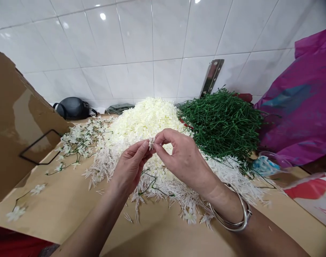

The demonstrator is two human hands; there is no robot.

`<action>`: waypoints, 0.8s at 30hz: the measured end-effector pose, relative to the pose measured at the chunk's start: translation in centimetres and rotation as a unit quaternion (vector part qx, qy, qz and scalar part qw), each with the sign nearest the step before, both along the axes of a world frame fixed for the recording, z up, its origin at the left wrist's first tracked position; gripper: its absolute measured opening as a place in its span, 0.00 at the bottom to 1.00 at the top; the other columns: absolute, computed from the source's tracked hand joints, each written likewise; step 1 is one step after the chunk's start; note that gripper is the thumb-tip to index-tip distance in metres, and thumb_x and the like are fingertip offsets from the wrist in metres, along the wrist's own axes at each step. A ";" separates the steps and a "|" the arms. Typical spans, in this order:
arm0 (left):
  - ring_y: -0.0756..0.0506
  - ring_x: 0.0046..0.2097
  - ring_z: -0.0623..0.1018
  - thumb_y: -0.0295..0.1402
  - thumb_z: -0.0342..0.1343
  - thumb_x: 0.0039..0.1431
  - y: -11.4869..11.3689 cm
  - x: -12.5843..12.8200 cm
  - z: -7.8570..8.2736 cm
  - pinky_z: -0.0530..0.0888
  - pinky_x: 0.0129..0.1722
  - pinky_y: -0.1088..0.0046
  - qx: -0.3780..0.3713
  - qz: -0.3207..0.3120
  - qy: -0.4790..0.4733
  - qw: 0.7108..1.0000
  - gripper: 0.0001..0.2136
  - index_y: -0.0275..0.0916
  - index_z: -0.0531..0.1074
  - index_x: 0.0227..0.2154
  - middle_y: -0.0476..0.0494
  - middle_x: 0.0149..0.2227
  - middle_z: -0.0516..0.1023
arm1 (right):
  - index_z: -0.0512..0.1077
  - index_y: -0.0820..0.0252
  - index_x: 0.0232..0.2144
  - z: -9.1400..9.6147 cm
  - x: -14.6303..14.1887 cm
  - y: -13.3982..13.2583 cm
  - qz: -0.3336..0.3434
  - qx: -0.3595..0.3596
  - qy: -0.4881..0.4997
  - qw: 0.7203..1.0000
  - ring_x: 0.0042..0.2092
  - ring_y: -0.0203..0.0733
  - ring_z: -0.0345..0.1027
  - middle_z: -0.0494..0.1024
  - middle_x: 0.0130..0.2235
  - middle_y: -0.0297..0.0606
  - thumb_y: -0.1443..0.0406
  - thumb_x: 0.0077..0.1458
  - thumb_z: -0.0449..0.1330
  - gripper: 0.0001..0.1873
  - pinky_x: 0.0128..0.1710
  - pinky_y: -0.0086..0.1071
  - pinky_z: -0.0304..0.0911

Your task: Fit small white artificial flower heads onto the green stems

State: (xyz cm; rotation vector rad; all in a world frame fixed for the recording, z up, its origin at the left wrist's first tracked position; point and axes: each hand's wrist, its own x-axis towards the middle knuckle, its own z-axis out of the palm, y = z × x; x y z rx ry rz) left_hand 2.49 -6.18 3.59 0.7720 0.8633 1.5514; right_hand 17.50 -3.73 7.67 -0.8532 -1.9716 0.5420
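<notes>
Between my two hands is a small white artificial flower [151, 143], held in front of a heap of cream flower heads [152, 117]. My left hand [133, 160] pinches it from the left with thumb and forefinger. From the right, my right hand [179, 157] closes thumb and forefinger at the flower's other side; fingertips cover part of it. White stamen pieces [179, 194] lie spread below the heap. A green stem [153, 184] rests on them under my hands. To the right stands a pile of green plastic stems [224, 123].
Finished-looking flower sprays [81, 139] lie at left beside a cardboard box [20, 117] and a black wire frame [41, 146]. A black case [73, 108] and a metal strip [212, 76] are by the tiled wall. At right are a purple bag [299, 100] and a clear plastic cup [270, 163].
</notes>
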 end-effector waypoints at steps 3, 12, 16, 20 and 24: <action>0.50 0.36 0.80 0.43 0.78 0.46 0.2 -0.4 -0.2 0.76 0.45 0.74 0.006 -0.020 0.033 0.999 0.13 0.41 0.85 0.31 0.49 0.31 0.84 | 0.68 0.55 0.30 -0.3 -0.2 0.1 0.006 0.037 -0.022 0.999 0.41 0.44 0.73 0.79 0.37 0.39 0.72 0.61 0.57 0.09 0.42 0.38 0.66; 0.49 0.33 0.80 0.43 0.81 0.39 2.2 -2.3 -1.8 0.79 0.42 0.71 -0.074 -0.183 -0.014 0.980 0.18 0.41 0.81 0.29 0.50 0.30 0.81 | 0.71 0.55 0.28 -0.3 0.6 1.1 0.122 -0.010 0.030 0.992 0.44 0.41 0.76 0.82 0.39 0.33 0.72 0.60 0.63 0.10 0.49 0.38 0.69; 0.50 0.33 0.79 0.46 0.80 0.38 2.8 -2.6 -2.1 0.79 0.42 0.71 -0.074 -0.195 0.012 0.978 0.20 0.41 0.81 0.29 0.50 0.29 0.80 | 0.74 0.56 0.26 -0.4 0.6 1.8 0.105 -0.060 0.060 0.991 0.41 0.41 0.76 0.81 0.34 0.32 0.72 0.57 0.65 0.09 0.46 0.38 0.70; 0.50 0.33 0.78 0.50 0.76 0.46 3.0 -3.4 -1.8 0.78 0.40 0.73 -0.018 -0.120 0.073 0.990 0.18 0.42 0.84 0.31 0.47 0.32 0.81 | 0.74 0.56 0.26 -0.9 0.6 2.6 0.053 -0.073 0.071 0.993 0.39 0.42 0.75 0.81 0.33 0.33 0.69 0.56 0.68 0.09 0.45 0.39 0.71; 0.48 0.35 0.77 0.44 0.72 0.55 2.0 -5.5 -1.7 0.75 0.40 0.72 0.054 -0.009 0.267 0.962 0.11 0.41 0.84 0.32 0.45 0.33 0.82 | 0.75 0.55 0.31 -1.1 0.9 3.1 0.005 -0.082 0.079 0.993 0.39 0.41 0.74 0.79 0.34 0.34 0.68 0.54 0.69 0.06 0.42 0.38 0.72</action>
